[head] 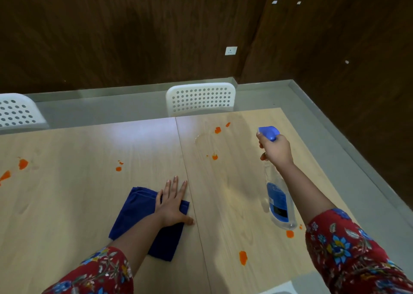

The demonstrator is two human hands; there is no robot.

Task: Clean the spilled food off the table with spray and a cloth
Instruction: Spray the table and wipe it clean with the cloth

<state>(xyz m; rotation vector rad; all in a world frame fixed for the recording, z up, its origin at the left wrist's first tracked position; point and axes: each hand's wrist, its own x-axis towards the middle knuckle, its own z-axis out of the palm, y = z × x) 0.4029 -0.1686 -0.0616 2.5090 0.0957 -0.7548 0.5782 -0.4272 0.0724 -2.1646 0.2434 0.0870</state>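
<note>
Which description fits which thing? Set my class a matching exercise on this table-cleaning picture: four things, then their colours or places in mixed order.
1 cloth
2 spray bottle
3 chair
4 food spots

A white, beyond the table
B orange, scattered on the table
C dark blue, under the left hand
D gripped by the right hand

Pairs: 1-C, 2-D, 3-A, 4-B

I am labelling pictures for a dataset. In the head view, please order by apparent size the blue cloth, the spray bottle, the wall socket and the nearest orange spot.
1. blue cloth
2. spray bottle
3. wall socket and nearest orange spot: look alike, not ranked; the socket is much farther from the camera.
</note>
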